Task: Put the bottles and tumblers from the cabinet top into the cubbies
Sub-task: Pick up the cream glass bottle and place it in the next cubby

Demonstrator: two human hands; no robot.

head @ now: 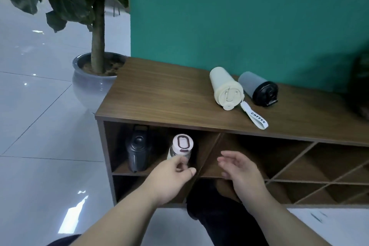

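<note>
A wooden cabinet (pixel 159 94) stands against a green wall. On its top lie a cream tumbler (pixel 224 86) with a white "COFFEE" strap (pixel 256 119) and a grey tumbler with a black lid (pixel 257 88), both on their sides. In the upper left cubby (pixel 155 171) stands a black bottle (pixel 137 149). Beside it is a clear bottle with a pink-white lid (pixel 182 144). My left hand (pixel 171 175) pinches this bottle's body just below the lid. My right hand (pixel 237 168) hovers open in front of the neighbouring cubby, holding nothing.
A potted tree in a grey pot (pixel 89 84) stands on the glossy tiled floor left of the cabinet. Diagonal-divided cubbies (pixel 311 168) run to the right. A dark object (pixel 361 86) sits blurred at the cabinet top's right edge.
</note>
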